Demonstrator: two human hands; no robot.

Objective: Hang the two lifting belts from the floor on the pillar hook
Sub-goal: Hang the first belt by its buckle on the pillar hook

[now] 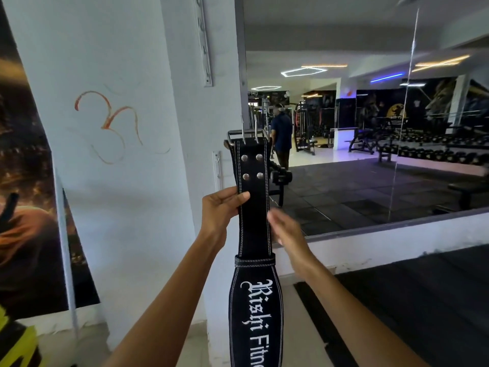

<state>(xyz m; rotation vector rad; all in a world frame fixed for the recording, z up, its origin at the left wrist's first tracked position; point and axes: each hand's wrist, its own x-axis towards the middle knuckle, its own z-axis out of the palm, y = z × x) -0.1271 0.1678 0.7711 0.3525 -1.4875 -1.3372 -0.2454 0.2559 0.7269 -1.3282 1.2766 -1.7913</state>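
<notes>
Holding a black lifting belt upright against the corner of the white pillar, a person pinches the strap's edge with the left hand, thumb across its face, just below four metal rivets. The right hand is blurred, fingers loosely spread beside the strap's other edge, gripping nothing as far as can be seen. The buckle, with two steel prongs pointing up, sits at the belt's top end beside the pillar's edge, apparently raised so it can reach a hook (the hook itself cannot be made out). White stitching runs along both strap edges; lower down, the belt widens into a padded back panel bearing white gothic lettering. Only one belt shows beside the pillar; the second is out of sight.
</notes>
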